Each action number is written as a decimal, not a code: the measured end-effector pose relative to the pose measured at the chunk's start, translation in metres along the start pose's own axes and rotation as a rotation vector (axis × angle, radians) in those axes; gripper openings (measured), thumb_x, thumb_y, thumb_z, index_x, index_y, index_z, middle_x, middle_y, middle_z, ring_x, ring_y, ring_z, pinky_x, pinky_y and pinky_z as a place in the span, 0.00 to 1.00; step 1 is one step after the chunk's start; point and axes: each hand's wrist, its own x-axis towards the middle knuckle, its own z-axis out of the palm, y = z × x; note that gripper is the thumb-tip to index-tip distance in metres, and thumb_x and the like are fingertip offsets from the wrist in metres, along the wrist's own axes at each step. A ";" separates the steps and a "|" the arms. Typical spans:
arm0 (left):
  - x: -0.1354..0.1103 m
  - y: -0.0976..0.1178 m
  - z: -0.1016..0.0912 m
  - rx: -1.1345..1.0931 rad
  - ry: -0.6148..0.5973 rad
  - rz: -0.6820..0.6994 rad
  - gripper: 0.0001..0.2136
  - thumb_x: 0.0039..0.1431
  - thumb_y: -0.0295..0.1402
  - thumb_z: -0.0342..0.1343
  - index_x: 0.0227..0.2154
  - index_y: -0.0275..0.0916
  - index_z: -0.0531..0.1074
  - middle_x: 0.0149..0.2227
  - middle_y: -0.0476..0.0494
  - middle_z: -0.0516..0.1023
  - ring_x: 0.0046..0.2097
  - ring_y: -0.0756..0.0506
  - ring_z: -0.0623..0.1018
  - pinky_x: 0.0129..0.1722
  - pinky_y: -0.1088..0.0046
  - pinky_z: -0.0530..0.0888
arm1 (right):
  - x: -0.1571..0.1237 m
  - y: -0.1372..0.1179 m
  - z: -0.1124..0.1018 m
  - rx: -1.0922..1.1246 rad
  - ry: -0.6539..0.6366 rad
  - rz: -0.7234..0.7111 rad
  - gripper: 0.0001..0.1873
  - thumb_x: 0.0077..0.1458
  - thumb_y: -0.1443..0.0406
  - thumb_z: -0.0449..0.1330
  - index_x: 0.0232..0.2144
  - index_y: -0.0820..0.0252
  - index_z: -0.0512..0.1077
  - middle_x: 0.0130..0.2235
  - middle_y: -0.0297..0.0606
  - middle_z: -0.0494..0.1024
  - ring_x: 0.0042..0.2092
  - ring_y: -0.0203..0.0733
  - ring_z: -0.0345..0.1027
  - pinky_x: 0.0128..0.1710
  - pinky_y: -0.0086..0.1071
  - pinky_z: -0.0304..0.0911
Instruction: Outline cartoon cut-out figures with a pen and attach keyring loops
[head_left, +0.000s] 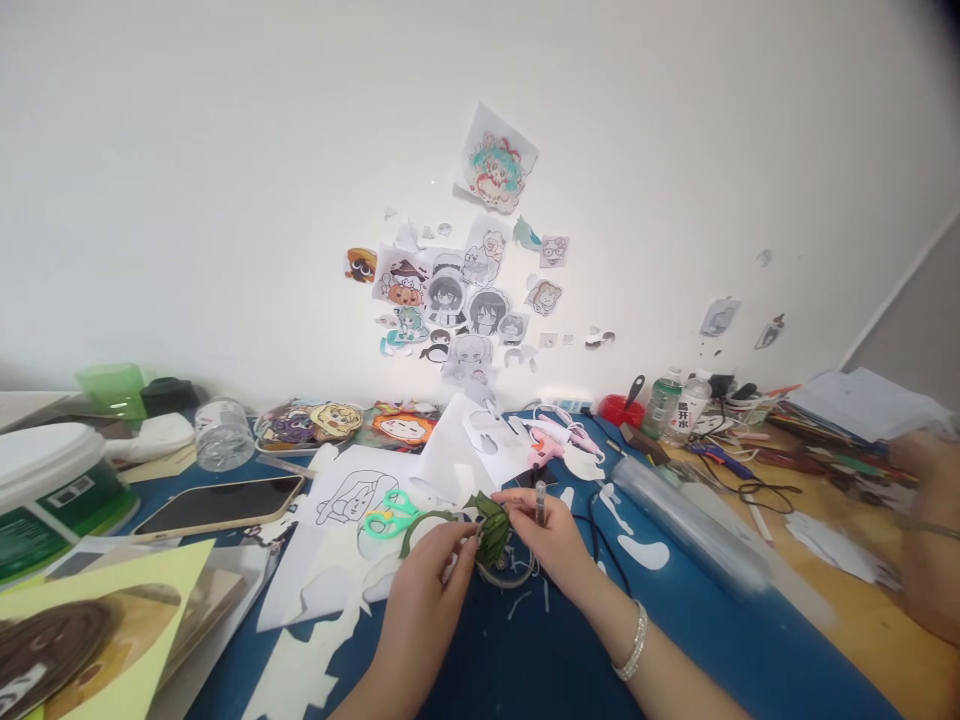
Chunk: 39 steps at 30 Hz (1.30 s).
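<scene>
Pinching a layered green piece (493, 532) between them at near centre, fingertips closed, the left hand (435, 568) and right hand (553, 532), which also carries a pen-like tool (540, 500), seem midway: layers gathered, finishing apparently left.

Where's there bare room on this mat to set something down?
Two blue mat patches look bare: one between your forearms, nearer you than the small scraps; another between your right forearm and the clear plastic roll, nearer you than the white cutout. It's crowded left of your left hand: paper, scissors, phone.
</scene>
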 end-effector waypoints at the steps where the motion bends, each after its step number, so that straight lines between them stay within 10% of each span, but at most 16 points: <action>1: 0.001 0.000 0.000 -0.009 -0.003 -0.025 0.13 0.56 0.44 0.50 0.36 0.44 0.75 0.39 0.42 0.79 0.41 0.41 0.76 0.41 0.66 0.72 | -0.001 0.000 0.000 -0.030 -0.019 -0.008 0.13 0.47 0.66 0.58 0.34 0.63 0.81 0.17 0.30 0.63 0.21 0.32 0.53 0.20 0.24 0.48; 12: 0.012 -0.002 -0.003 0.123 -0.083 -0.117 0.18 0.53 0.49 0.44 0.29 0.41 0.71 0.30 0.45 0.76 0.32 0.44 0.74 0.35 0.67 0.71 | 0.003 0.005 -0.006 -0.276 -0.130 -0.038 0.16 0.52 0.66 0.52 0.36 0.62 0.80 0.27 0.38 0.77 0.29 0.39 0.66 0.27 0.28 0.60; 18: 0.025 -0.005 -0.033 0.524 -0.051 -0.014 0.21 0.58 0.43 0.39 0.40 0.32 0.71 0.43 0.31 0.70 0.50 0.33 0.67 0.53 0.54 0.61 | 0.017 0.004 -0.028 -0.424 -0.223 0.024 0.17 0.49 0.72 0.50 0.30 0.62 0.80 0.30 0.37 0.79 0.32 0.40 0.70 0.31 0.28 0.62; 26: 0.024 -0.005 -0.036 0.771 -0.195 -0.097 0.21 0.52 0.39 0.57 0.45 0.28 0.70 0.47 0.29 0.67 0.50 0.30 0.67 0.50 0.53 0.65 | 0.021 0.006 -0.045 -0.754 -0.242 0.095 0.16 0.45 0.76 0.52 0.23 0.60 0.78 0.25 0.37 0.76 0.27 0.39 0.66 0.28 0.28 0.53; 39: 0.027 -0.021 -0.026 0.506 -0.167 -0.137 0.31 0.40 0.25 0.61 0.51 0.27 0.63 0.47 0.34 0.66 0.52 0.34 0.64 0.53 0.57 0.63 | -0.006 -0.018 0.000 -0.779 -0.227 -0.126 0.21 0.43 0.79 0.55 0.37 0.57 0.76 0.36 0.34 0.76 0.36 0.38 0.70 0.35 0.26 0.59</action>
